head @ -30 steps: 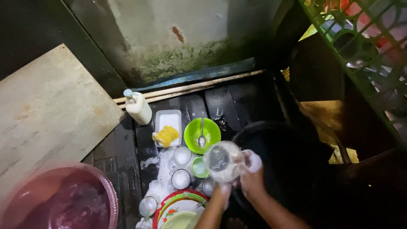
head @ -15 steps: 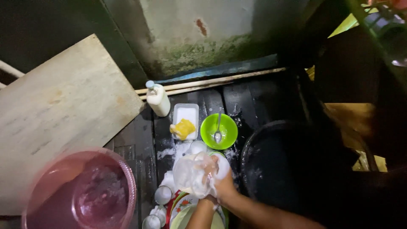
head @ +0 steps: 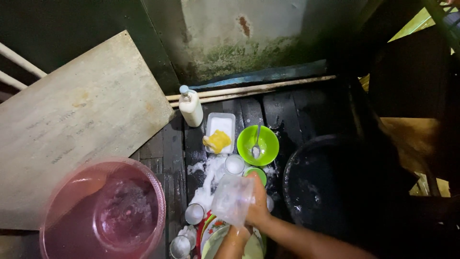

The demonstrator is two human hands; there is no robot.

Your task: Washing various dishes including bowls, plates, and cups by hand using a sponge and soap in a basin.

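Head view, hands: right hand [head: 258, 211] grips a soapy clear container [head: 232, 199], fingers closed on its side; left hand [head: 235, 234] under it, mostly hidden, grip can't tell.
Head view, container: held tilted above plates [head: 211, 237] and cups [head: 194, 213], nr centre-bottom.
Head view, surroundings: green bowl [head: 258, 144] w/ spoon [head: 257, 144]; yellow sponge [head: 216, 140] in white tray [head: 220, 125]; soap bottle [head: 190, 106]; pink basin [head: 103, 211] at left; black tub [head: 330, 187] at right.
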